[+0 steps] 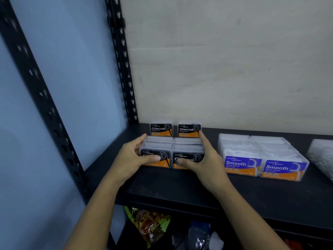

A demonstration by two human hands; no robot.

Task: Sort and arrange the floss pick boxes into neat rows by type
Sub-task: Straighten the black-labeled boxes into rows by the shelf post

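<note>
Two rows of black-and-orange Charcoal floss pick boxes stand on the black shelf [180, 184]. My left hand [133, 157] grips the left side of the front left Charcoal box [156, 152], its thumb across the label. Against the right side of the front right Charcoal box [189, 154] lies my right hand [203, 159], thumb on the label. Behind them stand two more Charcoal boxes [161, 129] [189, 130] near the wall. To the right sit two rows of purple-and-orange Smooth boxes [242, 164] [284, 169].
Another clear box of white picks [320, 156] lies at the far right edge. A black slotted upright [124, 69] rises at the shelf's back left corner. On the lower shelf lie a snack bag [151, 226] and other packets.
</note>
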